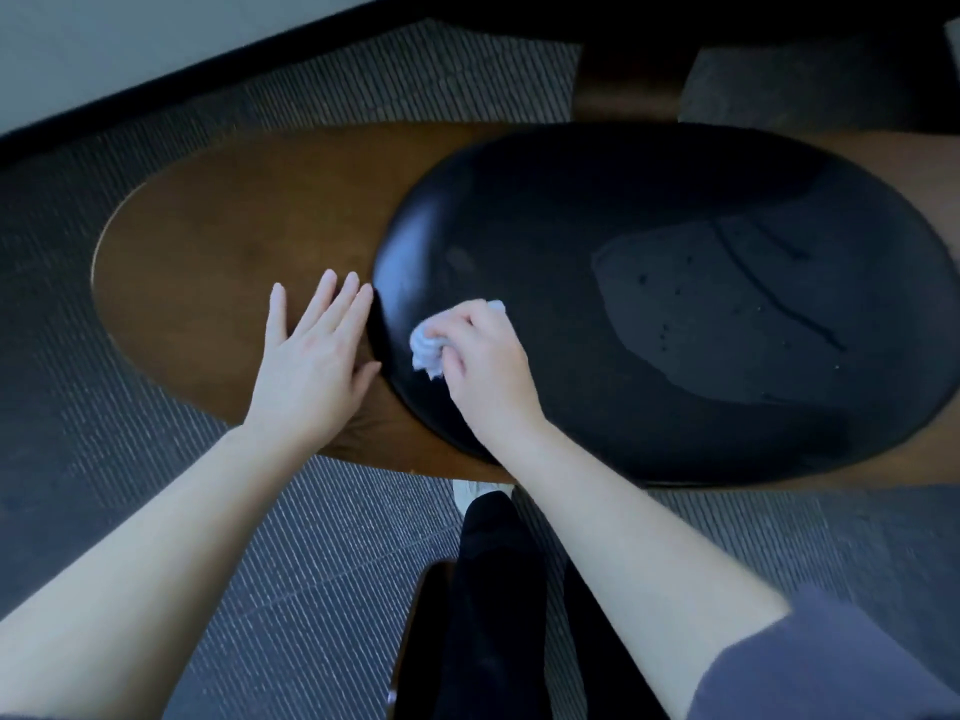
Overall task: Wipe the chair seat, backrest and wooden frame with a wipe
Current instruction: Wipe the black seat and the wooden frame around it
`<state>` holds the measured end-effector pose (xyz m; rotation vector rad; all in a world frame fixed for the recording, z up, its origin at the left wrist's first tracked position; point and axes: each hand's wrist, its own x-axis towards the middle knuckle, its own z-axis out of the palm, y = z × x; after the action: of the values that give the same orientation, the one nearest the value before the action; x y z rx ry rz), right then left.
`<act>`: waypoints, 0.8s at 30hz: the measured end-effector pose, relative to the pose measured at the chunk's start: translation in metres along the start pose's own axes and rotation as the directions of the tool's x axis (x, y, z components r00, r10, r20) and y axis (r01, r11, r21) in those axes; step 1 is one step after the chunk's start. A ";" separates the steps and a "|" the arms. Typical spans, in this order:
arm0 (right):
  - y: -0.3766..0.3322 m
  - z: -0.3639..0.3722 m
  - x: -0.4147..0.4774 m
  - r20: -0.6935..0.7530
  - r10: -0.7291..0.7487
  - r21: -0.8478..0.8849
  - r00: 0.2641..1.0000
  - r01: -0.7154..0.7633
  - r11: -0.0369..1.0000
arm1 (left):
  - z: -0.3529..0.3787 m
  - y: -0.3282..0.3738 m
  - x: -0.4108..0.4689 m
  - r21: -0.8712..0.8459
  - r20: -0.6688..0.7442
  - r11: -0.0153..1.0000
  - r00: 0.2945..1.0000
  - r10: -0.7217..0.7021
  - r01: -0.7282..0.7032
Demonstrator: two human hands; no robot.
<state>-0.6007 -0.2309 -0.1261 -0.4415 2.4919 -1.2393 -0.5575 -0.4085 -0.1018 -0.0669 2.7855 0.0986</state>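
Observation:
The chair's black oval cushion (649, 283) fills the right of the view, glossy with wet streaks on its right half. It sits on a curved brown wooden shell (218, 262) that reaches out to the left. My right hand (483, 366) grips a crumpled white wipe (428, 348) and presses it on the cushion's left edge. My left hand (311, 356) lies flat on the wood beside the cushion, fingers straight and spread.
Grey striped carpet (130, 485) surrounds the chair. A dark skirting strip and pale wall (104, 39) run along the top left. Dark furniture (623, 80) stands behind the chair. My black-clad leg (493, 589) and a white shoe tip are below the shell's near edge.

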 end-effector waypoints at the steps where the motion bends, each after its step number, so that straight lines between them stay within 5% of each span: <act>1: -0.001 -0.004 -0.013 0.033 -0.008 0.017 0.999 0.007 1.000 | -0.002 0.000 0.002 -0.010 0.029 1.000 1.000 0.007 -0.007; 4: -0.010 -0.007 -0.013 0.094 0.010 0.089 0.996 -0.019 0.996 | -0.006 -0.003 0.008 -0.034 0.083 0.999 0.996 0.012 -0.009; 8: -0.013 0.007 0.055 0.004 -0.011 -0.025 1.000 0.011 1.000 | -0.008 -0.010 0.015 -0.022 0.117 0.998 0.992 0.053 -0.051; 13: 0.012 -0.011 0.105 -0.095 0.253 -0.098 0.963 -0.262 0.960 | -0.015 -0.007 0.019 -0.006 0.169 0.998 0.983 0.069 -0.069; 20: 0.033 -0.069 -0.016 0.261 0.197 -0.076 0.945 -0.184 0.980 | -0.031 0.037 0.049 -0.136 0.229 0.991 0.973 0.023 0.009; 24: 0.043 -0.101 0.020 0.071 0.210 -0.022 0.975 -0.209 0.978 | -0.038 0.074 0.078 -0.083 0.330 0.996 0.941 0.068 -0.043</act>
<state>-0.6661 -0.1425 -0.1056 -0.2162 2.4153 -1.1028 -0.6478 -0.3407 -0.0888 0.0097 2.4447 0.2088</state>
